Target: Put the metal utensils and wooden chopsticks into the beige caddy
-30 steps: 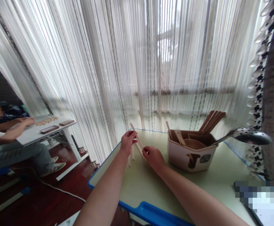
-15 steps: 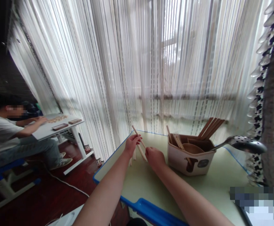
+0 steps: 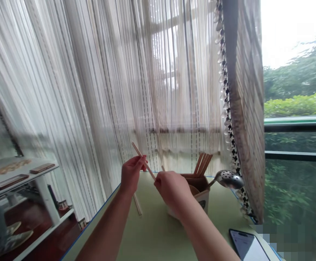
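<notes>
A pair of light wooden chopsticks (image 3: pixel 150 172) is held aslant above the table between both of my hands. My left hand (image 3: pixel 132 172) pinches them near the upper part with thumb and fingertips. Lower down, my right hand (image 3: pixel 174 190) has its fingers closed round the other end. More chopsticks (image 3: pixel 137 204) lie on the table under my left hand, partly hidden by it. Behind my right hand stands a utensil holder (image 3: pixel 203 203), largely covered by the hand and forearm. From it rise several brown wooden handles (image 3: pixel 202 165) and a metal skimmer (image 3: pixel 230 179).
The pale table (image 3: pixel 147 235) has a blue edge. A phone (image 3: pixel 247 244) lies at its right front. Sheer curtains (image 3: pixel 106 90) hang behind, with a window railing to the right. At left, another table (image 3: pixel 33 177) holds two small trays; a person's feet show below it.
My view has swung right, so the co-worker's upper body is out of sight and the phone shows. Both hands have lifted the chopsticks higher above the table, keeping their grip.
</notes>
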Available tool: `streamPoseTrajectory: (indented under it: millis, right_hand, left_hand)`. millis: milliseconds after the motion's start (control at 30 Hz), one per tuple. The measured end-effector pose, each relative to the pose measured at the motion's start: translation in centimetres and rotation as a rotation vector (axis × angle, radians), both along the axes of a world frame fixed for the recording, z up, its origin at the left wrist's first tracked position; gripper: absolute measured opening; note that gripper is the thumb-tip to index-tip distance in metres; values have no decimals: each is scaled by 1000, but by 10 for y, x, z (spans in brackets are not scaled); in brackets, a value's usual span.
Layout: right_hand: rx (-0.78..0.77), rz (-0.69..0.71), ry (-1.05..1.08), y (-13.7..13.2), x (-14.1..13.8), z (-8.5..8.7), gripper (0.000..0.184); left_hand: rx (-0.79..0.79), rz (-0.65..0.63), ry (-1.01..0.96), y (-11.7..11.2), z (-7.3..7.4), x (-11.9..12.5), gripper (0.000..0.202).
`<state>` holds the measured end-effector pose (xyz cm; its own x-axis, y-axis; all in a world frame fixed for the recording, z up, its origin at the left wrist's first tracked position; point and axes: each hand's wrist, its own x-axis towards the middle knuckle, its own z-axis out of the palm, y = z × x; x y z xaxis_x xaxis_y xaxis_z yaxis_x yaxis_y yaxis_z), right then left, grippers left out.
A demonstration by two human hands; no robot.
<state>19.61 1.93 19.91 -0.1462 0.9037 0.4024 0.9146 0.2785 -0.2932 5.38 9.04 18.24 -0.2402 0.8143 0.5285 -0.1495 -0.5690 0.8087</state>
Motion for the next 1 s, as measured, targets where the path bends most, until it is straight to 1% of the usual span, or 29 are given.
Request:
streamPoseTrajectory:
  millis: [67, 133, 200, 267, 333, 367, 467, 533, 633, 700, 767, 833, 867, 967, 1000]
  right_hand:
    - [41, -73, 52, 0, 22, 9, 18]
    - [80, -177, 76, 0, 38, 13, 17]
    - [94, -247, 73, 2, 48, 14, 15]
    - [79, -271, 72, 5, 55, 13, 12]
    - [71, -272, 81, 10, 60, 11, 11]
    - [68, -248, 88, 14, 62, 9, 11]
    - [59, -98, 120, 27, 66, 4, 11]
    - [56, -45, 141, 37, 65, 0, 13]
    - [39, -116, 137, 50, 60, -8, 14]
    - [8, -128, 144, 57, 58, -13, 14]
    - [-1, -70, 198, 63, 58, -17, 15]
    - [37, -19, 298, 69, 60, -20, 20]
    - [66, -15, 352, 72, 62, -21, 21]
    - [114, -16, 489, 79, 66, -24, 23]
    - [110, 10, 517, 81, 66, -25, 23]
  left_hand:
    - [-17, -42, -8, 3, 16, 16, 34]
    - [-39, -89, -28, 5, 28, 31, 36]
    - [-48, -104, -45, 7, 35, 42, 38]
    - [-43, -80, -53, 8, 38, 47, 38]
    - [-34, -65, -31, 9, 37, 48, 38]
    - [-22, -58, -12, 10, 36, 48, 37]
    - [55, 5, 40, 15, 30, 46, 36]
    - [100, 28, 80, 20, 27, 46, 37]
    - [110, -16, 170, 31, 21, 47, 39]
    - [105, -39, 206, 37, 16, 48, 40]
    - [91, -58, 223, 42, 11, 49, 40]
    - [60, -86, 263, 45, 8, 48, 39]
    - [40, -92, 292, 47, 6, 48, 38]
    - [16, -49, 378, 52, 3, 45, 35]
    - [17, -26, 398, 53, 2, 43, 35]
